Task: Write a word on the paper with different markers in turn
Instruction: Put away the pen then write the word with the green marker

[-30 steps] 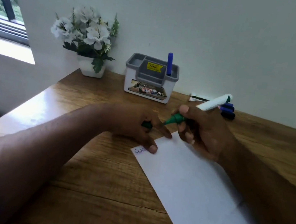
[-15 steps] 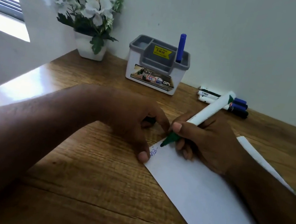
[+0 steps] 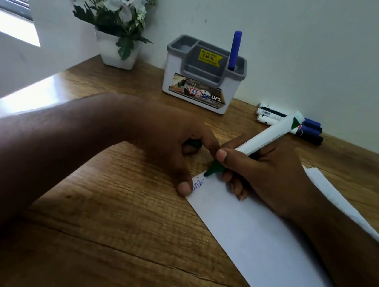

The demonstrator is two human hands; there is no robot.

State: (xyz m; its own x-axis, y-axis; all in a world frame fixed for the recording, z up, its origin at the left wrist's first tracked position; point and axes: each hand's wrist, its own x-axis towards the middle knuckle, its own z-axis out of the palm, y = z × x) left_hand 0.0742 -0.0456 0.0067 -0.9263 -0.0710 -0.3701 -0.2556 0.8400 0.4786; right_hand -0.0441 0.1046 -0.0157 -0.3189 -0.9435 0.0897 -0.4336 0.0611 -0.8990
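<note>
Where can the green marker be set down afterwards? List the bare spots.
Bare wood lies between the organizer and the left hand, and along the near desk edge left of the paper. Crowded: the wall side, where spare markers lie behind the right hand.

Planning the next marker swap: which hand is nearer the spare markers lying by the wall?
Right. The right hand, holding the green marker, sits just in front of the spare markers; the left hand is farther left.
</note>
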